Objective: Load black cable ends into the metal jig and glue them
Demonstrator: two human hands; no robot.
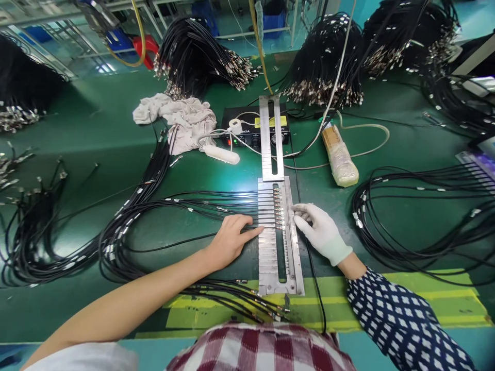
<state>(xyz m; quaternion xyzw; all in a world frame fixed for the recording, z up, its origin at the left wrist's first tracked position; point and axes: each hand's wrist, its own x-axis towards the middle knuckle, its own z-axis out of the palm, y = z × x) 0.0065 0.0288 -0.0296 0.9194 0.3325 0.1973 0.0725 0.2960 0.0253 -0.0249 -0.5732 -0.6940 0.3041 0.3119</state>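
Note:
A slotted metal fixture (278,260) lies on the green bench in front of me. Several black cables (201,203) run in from the left, their metal ends seated side by side in its upper slots. My bare left hand (232,237) rests at the fixture's left edge, fingers pressed together on a cable that it pushes into a slot. My right hand (320,229), in a white glove, lies against the fixture's right rail, fingertips touching the cable ends; it holds nothing that I can make out.
A black control box (251,135) stands behind the fixture, a crumpled cloth (181,118) to its left and a wrapped block (340,157) to its right. Coiled cables (417,221) lie right, more loops (58,242) left. Bundles (325,67) are heaped at the back.

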